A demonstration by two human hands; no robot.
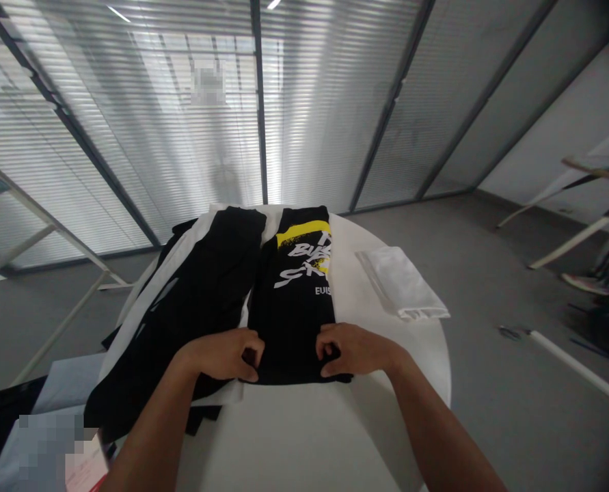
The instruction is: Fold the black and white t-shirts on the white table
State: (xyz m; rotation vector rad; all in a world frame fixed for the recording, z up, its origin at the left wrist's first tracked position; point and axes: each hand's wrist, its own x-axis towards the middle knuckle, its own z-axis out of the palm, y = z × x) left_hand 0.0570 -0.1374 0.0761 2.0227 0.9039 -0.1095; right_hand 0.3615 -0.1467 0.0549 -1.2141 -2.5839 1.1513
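A black garment with a yellow stripe and white lettering lies folded into a long strip on a round white table. At its near left corner is my left hand, fingers curled and pinched on the cloth. My right hand pinches the near right corner in the same way. Left of this strip, other black clothing and white cloth lie in a loose pile that hangs over the table's left side. A flat white packet rests on the table to the right.
White metal frame legs stand at the left. Packages sit low at the lower left. On the floor at the right is a white pole. Another table stands at the far right. Blinds and glass partitions are behind.
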